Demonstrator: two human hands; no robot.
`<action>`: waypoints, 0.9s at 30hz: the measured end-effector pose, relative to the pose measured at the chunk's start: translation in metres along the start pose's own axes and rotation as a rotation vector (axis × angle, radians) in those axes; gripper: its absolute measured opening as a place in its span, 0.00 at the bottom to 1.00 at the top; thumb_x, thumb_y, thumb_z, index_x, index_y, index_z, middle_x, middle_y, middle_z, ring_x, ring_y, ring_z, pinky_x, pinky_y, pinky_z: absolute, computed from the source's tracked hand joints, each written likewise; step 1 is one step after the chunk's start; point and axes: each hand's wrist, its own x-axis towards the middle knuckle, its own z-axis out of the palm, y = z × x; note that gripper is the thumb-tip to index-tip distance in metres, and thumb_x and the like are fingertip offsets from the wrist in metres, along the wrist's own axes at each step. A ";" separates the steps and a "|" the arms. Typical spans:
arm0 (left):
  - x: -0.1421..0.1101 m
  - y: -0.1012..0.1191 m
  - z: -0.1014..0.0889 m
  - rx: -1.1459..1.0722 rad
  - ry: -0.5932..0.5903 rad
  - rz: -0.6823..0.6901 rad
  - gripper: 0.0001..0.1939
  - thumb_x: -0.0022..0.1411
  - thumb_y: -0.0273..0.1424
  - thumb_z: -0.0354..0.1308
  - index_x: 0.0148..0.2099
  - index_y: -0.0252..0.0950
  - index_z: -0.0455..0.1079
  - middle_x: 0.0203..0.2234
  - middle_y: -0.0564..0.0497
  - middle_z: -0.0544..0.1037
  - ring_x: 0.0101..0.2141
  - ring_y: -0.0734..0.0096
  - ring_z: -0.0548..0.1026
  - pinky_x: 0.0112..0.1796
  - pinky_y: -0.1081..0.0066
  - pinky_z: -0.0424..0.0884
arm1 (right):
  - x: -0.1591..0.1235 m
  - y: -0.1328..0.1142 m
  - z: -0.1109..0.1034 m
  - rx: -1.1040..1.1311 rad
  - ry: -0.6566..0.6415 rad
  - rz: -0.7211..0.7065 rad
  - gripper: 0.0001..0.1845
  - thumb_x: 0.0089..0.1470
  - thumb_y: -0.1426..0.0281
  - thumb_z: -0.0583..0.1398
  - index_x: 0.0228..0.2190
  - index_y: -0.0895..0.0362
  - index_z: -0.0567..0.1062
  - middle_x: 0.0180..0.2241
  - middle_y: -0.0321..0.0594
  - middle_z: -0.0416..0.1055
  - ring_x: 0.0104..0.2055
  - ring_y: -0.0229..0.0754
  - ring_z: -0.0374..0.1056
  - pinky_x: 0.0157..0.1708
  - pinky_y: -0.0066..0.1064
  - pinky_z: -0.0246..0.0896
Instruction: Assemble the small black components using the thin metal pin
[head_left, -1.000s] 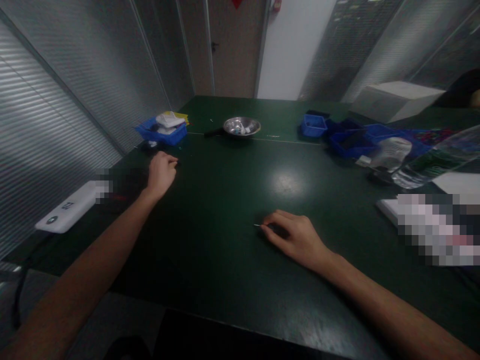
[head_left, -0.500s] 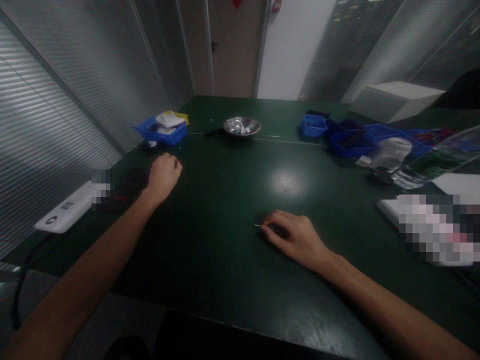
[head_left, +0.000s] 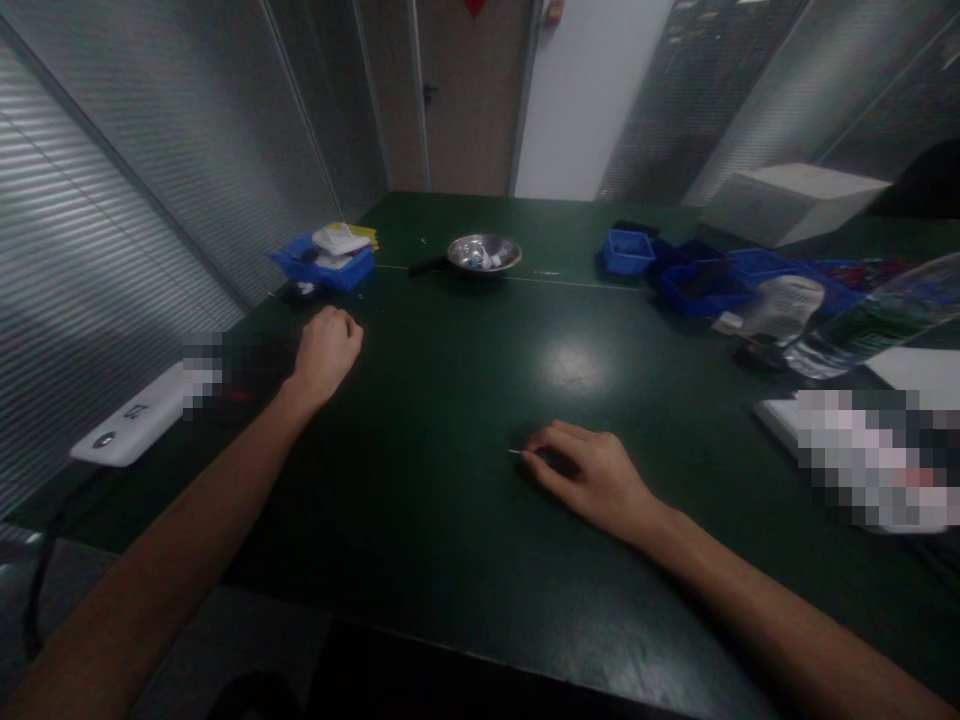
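Observation:
My right hand [head_left: 589, 470] rests low over the green tabletop [head_left: 420, 470], thumb and forefinger pinched together. A short, thin, pale piece like a pin [head_left: 514, 452] sticks out to the left from that pinch; its exact kind is too small to make out. Farther off on the left, my left hand [head_left: 328, 348] lies on the table with its fingers curled in. Whatever it may hold is hidden behind the knuckles. Just beyond it stands a blue bin [head_left: 330, 262] with white and yellow things in it.
A metal pan [head_left: 484, 240] holding small items sits at the back middle. Several blue bins [head_left: 628, 252] stand back right, near a clear bottle [head_left: 877, 320] lying tilted and a white box [head_left: 795, 200]. A white power strip [head_left: 135, 415] lies at the left edge.

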 end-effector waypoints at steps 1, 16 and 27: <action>0.000 0.000 0.000 -0.002 0.000 -0.002 0.18 0.71 0.33 0.45 0.43 0.30 0.75 0.42 0.35 0.77 0.41 0.52 0.76 0.45 0.58 0.72 | 0.000 0.000 0.000 -0.002 0.000 -0.001 0.11 0.68 0.62 0.57 0.40 0.53 0.77 0.36 0.36 0.76 0.29 0.36 0.70 0.30 0.30 0.61; -0.001 -0.003 -0.001 0.017 0.000 0.018 0.17 0.70 0.34 0.45 0.45 0.33 0.74 0.42 0.37 0.76 0.46 0.51 0.73 0.49 0.58 0.69 | 0.001 0.000 0.000 0.011 -0.014 0.001 0.12 0.69 0.62 0.56 0.41 0.53 0.77 0.37 0.37 0.76 0.29 0.36 0.71 0.30 0.29 0.62; -0.003 0.002 -0.005 0.069 0.019 0.065 0.19 0.71 0.35 0.44 0.45 0.30 0.74 0.43 0.35 0.76 0.47 0.48 0.71 0.50 0.55 0.66 | 0.001 0.000 0.000 0.003 -0.009 0.000 0.12 0.69 0.62 0.56 0.40 0.54 0.77 0.36 0.37 0.76 0.29 0.36 0.71 0.30 0.30 0.62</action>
